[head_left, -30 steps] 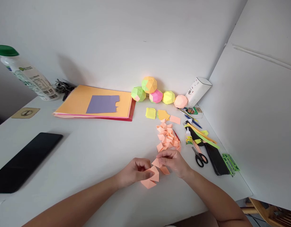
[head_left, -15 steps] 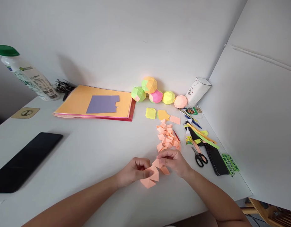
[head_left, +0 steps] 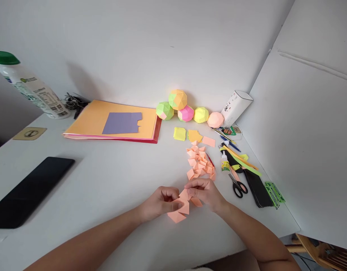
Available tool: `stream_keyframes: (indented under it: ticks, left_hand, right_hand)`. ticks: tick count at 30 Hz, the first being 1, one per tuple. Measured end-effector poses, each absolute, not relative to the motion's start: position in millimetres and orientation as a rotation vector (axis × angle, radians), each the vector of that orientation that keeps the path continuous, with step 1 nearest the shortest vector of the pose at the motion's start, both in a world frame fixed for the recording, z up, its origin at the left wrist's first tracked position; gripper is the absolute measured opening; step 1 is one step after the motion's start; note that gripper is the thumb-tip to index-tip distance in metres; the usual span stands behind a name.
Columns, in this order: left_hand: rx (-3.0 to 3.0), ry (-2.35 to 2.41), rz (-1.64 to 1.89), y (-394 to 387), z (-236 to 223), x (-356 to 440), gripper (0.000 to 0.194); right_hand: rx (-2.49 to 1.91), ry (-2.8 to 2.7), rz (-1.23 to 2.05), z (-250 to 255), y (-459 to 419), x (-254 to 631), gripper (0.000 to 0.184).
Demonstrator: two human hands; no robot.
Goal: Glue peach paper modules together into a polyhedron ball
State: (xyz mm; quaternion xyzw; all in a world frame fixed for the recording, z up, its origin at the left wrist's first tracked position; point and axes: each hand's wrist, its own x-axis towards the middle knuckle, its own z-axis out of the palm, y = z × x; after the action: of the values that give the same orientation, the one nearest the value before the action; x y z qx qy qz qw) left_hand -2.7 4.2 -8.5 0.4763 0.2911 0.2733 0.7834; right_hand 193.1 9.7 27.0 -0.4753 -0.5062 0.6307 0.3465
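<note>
Low over the white table, both my hands are closed on one peach folded-paper assembly. My left hand pinches its left side. My right hand grips a small peach folded unit at its upper right edge. Just beyond my right hand lies a pile of several loose peach folded units. Further back sit yellow, orange and peach paper squares.
Several paper balls and a white box line the wall. Glue bottle, scissors, pens, paper strips and a black case lie to the right. An orange paper stack, bottle, keys and a black tablet are on the left.
My hands have drawn slightly closer together on the peach assembly, and the view has shifted a little. Nothing else on the table has moved.
</note>
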Motion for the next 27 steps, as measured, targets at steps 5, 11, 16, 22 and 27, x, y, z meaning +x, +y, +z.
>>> stream_keyframes:
  ticks: [5,11,16,22,27]
  left_hand:
    - [1.025,0.624,0.595,3.7,-9.6,-2.7,0.035]
    - [1.038,0.632,0.603,4.2,-10.4,-2.1,0.037]
    - [1.065,0.624,0.609,4.2,-12.1,-2.4,0.038]
    - [1.073,0.617,0.609,3.9,-12.7,-3.2,0.037]
    - [1.082,0.615,0.607,3.5,-13.6,-4.0,0.038]
  right_hand:
    - [-1.235,-1.315,1.648,30.1,9.1,192.9,0.01]
    - [-1.231,-1.326,1.667,31.4,7.2,192.8,0.011]
    - [-1.24,-1.331,1.665,32.6,7.2,192.2,0.008]
    - [-1.217,-1.367,1.659,30.5,8.2,194.7,0.008]
    - [-1.191,-1.387,1.659,29.6,8.5,195.0,0.006]
